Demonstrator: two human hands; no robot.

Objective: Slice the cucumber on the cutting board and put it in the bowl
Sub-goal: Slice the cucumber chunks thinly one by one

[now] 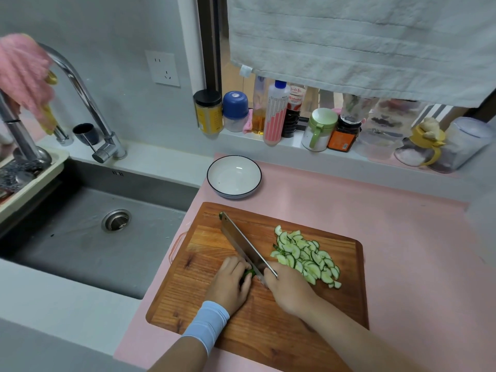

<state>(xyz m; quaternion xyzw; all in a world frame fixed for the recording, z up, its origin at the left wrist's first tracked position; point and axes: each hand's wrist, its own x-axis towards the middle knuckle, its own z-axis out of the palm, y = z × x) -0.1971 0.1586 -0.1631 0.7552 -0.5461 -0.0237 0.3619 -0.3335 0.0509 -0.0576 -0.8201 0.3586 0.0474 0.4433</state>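
A wooden cutting board [204,299] lies on a pink mat. My left hand [230,284] curls over a short dark-green cucumber stub [249,273], most of it hidden under the fingers. My right hand [288,289] grips the handle of a broad knife [243,244], whose blade lies against the stub and points away to the upper left. A small green cucumber end [220,216] sits at the blade's tip. A pile of several pale half-moon slices [306,257] lies right of the blade. The white bowl [234,176] with a dark rim stands empty behind the board.
A steel sink [88,237] with a tall faucet [80,87] lies left of the board. Bottles and jars [276,114] line the window sill behind. A dish rack [29,178] sits at the far left. A grey towel [362,44] hangs above the sill.
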